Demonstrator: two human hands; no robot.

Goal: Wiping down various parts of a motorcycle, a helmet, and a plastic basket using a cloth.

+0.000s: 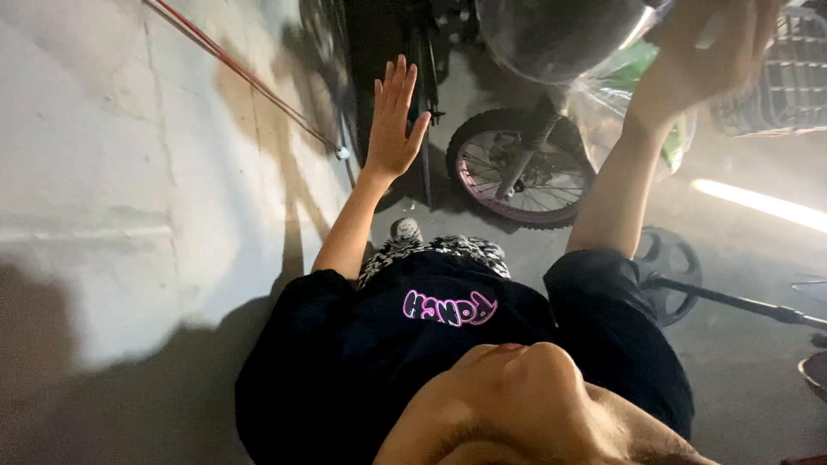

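My left hand [392,120] is stretched out in front of me, flat and open, fingers straight and holding nothing. It hovers near a dark bicycle frame [422,95] that leans by the wall. My right hand [706,52] is raised at the upper right, its fingers curled on a clear plastic bag [603,112] with something green inside. The bag hangs over a small bicycle wheel with a pink rim [517,172]. My black shirt with pink lettering [448,310] and my chin fill the bottom of the view.
A white wall [129,172] with red cables [233,65] runs along the left. A wire basket [775,86] sits at the top right. A black weight plate on a bar [668,267] lies on the concrete floor at the right. My shoe [405,229] shows below the left arm.
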